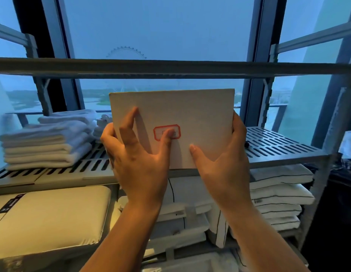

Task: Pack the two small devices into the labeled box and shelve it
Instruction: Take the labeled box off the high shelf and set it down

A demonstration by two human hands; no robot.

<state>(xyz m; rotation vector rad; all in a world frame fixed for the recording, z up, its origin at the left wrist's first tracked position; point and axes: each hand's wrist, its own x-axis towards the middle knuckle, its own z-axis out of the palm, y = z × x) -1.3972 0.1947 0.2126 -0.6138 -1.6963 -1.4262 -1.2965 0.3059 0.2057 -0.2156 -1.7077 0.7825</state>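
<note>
A white box [190, 110] with a red-bordered label [166, 132] on its front stands at the front edge of the slotted grey shelf [278, 146]. My left hand [135, 160] grips its left side, fingers spread over the front and the thumb tip on the label. My right hand [223, 160] holds the right side, thumb pressed on the front. The box is closed, so the two small devices are not visible.
Folded white towels [47, 140] are stacked on the same shelf to the left. An upper shelf rail [170, 67] runs just above the box. Pillows [52, 218] and bedding [278, 195] fill the shelf below. A window lies behind.
</note>
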